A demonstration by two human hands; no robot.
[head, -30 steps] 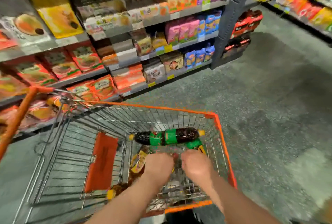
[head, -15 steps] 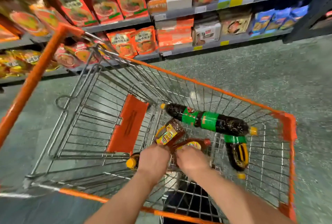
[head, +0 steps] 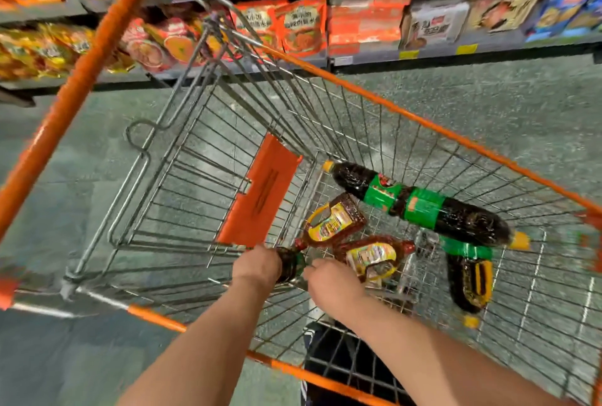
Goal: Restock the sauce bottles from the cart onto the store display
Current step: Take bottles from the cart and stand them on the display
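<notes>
Grocery shop aisle, shelves (head: 423, 56) of packaged food (head: 301, 25), price tags (head: 466, 49), orange wire cart (head: 407, 115)

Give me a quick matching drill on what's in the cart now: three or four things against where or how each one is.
Things:
1. left hand
2. long bottle
3. right hand
4. orange flap

States:
A. lies across the basket's far side
B. grips a dark bottle
C. hangs on the cart's seat gate
D. reaches beside a handled jug

Pairs: 1-B, 2-A, 3-D, 4-C

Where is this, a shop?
Most likely a supermarket aisle: shelves stacked with packaged food and price tags, plus an orange wire shopping cart carrying sauce bottles.
</notes>
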